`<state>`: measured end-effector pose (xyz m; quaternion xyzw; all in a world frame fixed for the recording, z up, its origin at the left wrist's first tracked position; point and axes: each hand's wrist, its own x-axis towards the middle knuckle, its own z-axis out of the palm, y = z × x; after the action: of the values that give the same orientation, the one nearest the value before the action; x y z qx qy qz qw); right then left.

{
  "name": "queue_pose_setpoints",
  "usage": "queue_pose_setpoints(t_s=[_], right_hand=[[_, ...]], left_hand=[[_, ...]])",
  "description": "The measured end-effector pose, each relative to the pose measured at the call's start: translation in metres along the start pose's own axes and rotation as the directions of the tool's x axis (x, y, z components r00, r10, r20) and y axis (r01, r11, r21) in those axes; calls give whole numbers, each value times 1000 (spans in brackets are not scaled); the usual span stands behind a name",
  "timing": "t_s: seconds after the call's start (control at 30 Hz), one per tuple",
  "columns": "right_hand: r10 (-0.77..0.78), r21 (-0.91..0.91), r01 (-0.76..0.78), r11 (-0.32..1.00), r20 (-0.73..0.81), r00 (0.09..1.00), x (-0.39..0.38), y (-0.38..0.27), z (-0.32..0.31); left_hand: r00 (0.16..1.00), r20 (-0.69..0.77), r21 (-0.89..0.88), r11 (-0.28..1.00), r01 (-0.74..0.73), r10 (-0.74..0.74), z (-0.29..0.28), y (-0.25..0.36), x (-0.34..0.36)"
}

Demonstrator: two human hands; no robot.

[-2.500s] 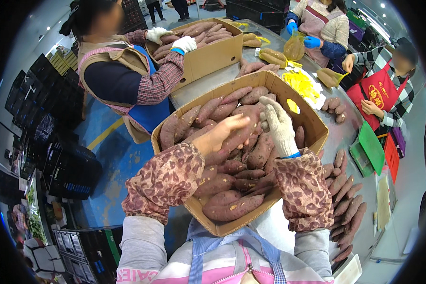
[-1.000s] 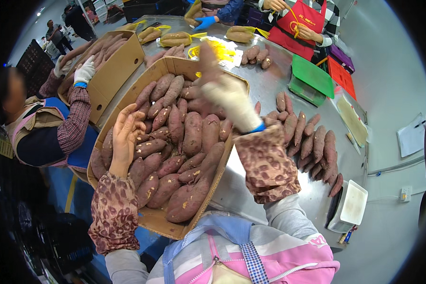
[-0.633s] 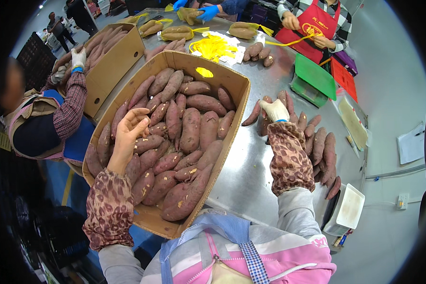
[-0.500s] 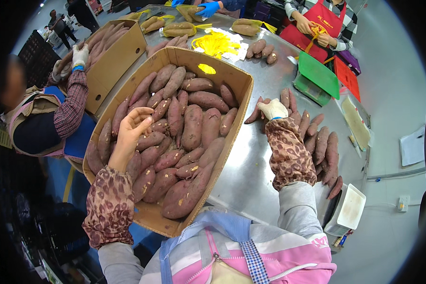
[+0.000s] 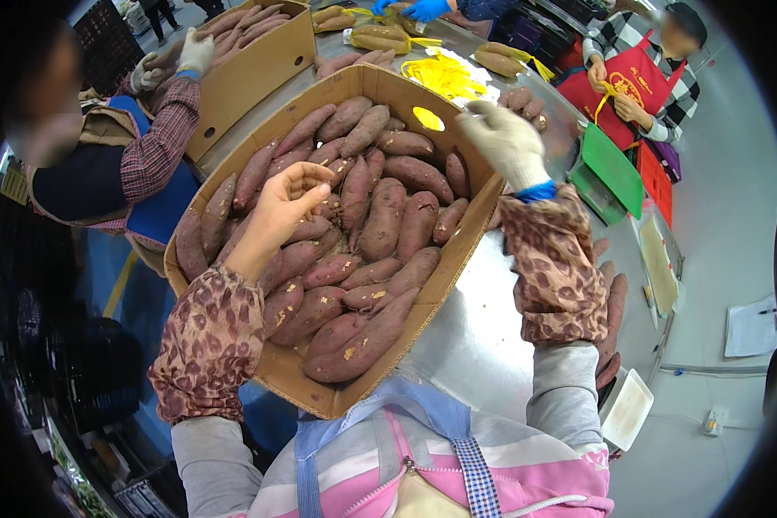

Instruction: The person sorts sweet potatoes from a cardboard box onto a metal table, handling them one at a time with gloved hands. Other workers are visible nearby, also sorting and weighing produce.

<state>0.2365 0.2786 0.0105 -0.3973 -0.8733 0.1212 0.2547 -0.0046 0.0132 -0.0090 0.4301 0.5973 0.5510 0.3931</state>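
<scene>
A large cardboard box (image 5: 472, 229) full of reddish-purple sweet potatoes (image 5: 384, 220) fills the middle. My bare left hand (image 5: 289, 203) is above the potatoes on the left, fingers loosely bent and apart, holding nothing visible. My right hand (image 5: 505, 147), in a white knit glove, hangs over the box's right rim, slightly blurred, fingers bent and apart, with nothing visible in them. Part of a loose potato pile (image 5: 611, 319) shows beyond my right arm, partly hidden by it.
A gloved co-worker (image 5: 147, 155) handles potatoes in another box (image 5: 250, 95) at left. Blue-gloved hands (image 5: 423, 10) work at the back; a red-aproned person (image 5: 626, 82) holds yellow strapping. Yellow ties (image 5: 440, 78), bagged potatoes, green (image 5: 604, 173) and red bins and a white tray (image 5: 626, 410) are on the metal table (image 5: 483, 319).
My right hand has left the loose pile, risen and moved back to the box's upper right rim. My left hand sits higher and further right in the view, which has also shifted.
</scene>
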Motion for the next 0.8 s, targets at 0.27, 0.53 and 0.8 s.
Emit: queue_pose_setpoints(t_s=[0.27,0.53,0.8], right_hand=[[-360,-427,475,770,324,875,48,-97,113],[-536,-513,673,533,410,738,58,-96,174],[-275,318,142,938,426,862,43,-125,59]], left_hand=[[974,-216,-90,992,-87,66,-15,-3,4],[964,-245,-107,985,-134,105,-17,3,5],[946,-250,186,969,-164,208,-25,-4,11]])
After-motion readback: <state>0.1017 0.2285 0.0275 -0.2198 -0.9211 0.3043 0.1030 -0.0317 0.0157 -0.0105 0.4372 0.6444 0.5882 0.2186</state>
